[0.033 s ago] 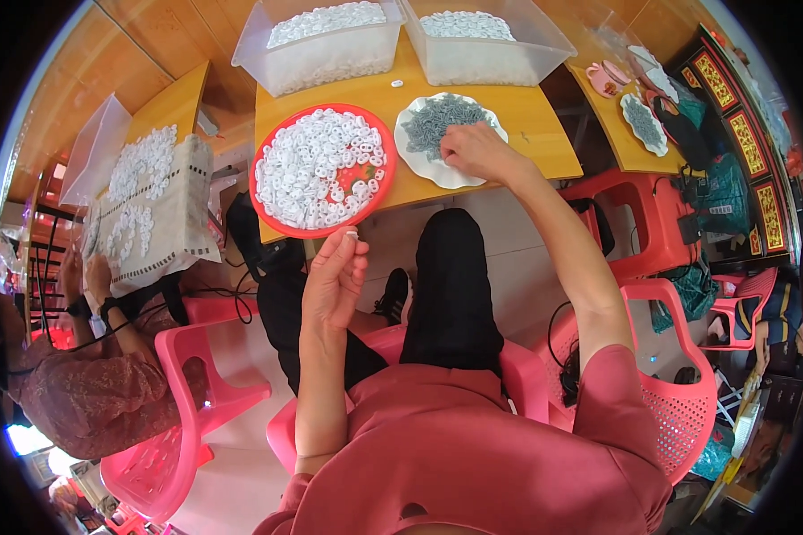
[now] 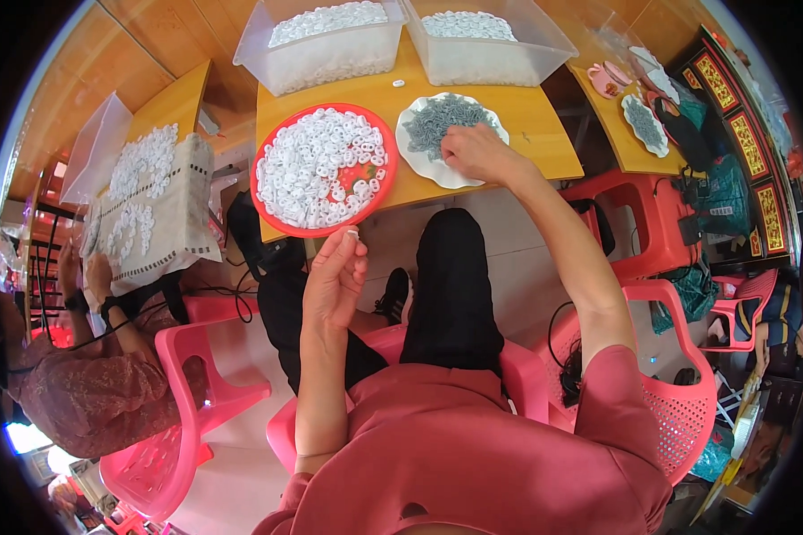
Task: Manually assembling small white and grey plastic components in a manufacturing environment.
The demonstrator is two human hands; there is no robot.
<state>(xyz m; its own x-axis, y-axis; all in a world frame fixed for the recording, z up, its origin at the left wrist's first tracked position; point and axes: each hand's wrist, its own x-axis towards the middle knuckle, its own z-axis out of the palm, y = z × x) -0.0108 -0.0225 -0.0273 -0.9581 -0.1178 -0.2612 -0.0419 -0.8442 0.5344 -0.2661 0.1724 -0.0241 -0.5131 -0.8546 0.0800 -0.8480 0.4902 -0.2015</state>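
Note:
Between thumb and fingertips, my left hand (image 2: 335,276) pinches a small white plastic piece (image 2: 352,234), just in front of the round red tray (image 2: 391,169). That tray carries a heap of white oval pieces with holes (image 2: 308,169); some of its red patterned base shows at the right. My right hand (image 2: 482,153) reaches into a pile of tiny grey parts (image 2: 437,123), too small to make out singly, on a white plate (image 2: 442,175) with a wavy rim. Its fingers are drawn together at the pile, and whatever they grip is hidden.
Two translucent bins (image 2: 330,71) of white pieces stand at the table's back, one loose white piece (image 2: 398,83) before them. At left, another person (image 2: 98,383) sits by a cloth-covered table (image 2: 183,192) with white pieces. A side table (image 2: 629,152) at right holds another plate of grey parts (image 2: 644,125).

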